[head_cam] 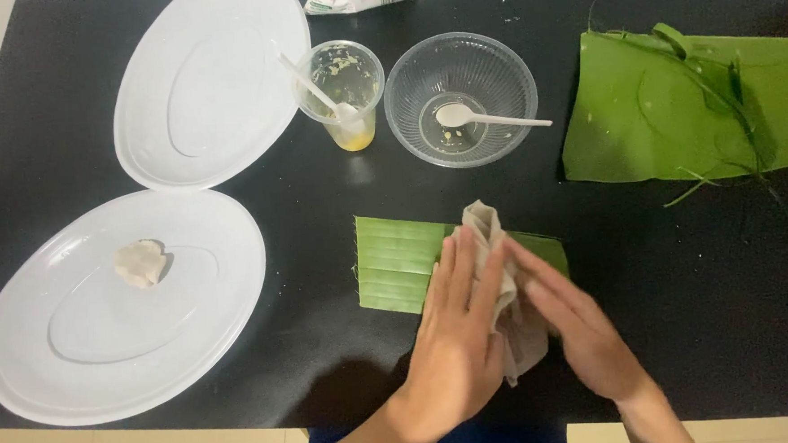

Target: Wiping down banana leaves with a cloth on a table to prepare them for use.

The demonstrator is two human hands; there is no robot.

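- Both hands, left hand [458,335] and right hand [579,324], lie flat with fingers straight, pressed against a crumpled beige cloth [498,279] between them, over a green banana-leaf strip [396,266].
- Beyond: clear ribbed plastic bowl [494,63] with white spoon [487,118], clear plastic cup [344,89], larger green leaf sheet [685,107].
- Leftward, two white oval plates [213,24]; the nearer holds a pale dough lump [140,262].
- Hands hide the strip's right part.
- Black tabletop [702,277].

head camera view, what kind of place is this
Probably a home kitchen or dining table set up for food wrapping. On the black table lie banana leaf pieces, white oval plates, one with a dough lump, and a clear bowl with a spoon.
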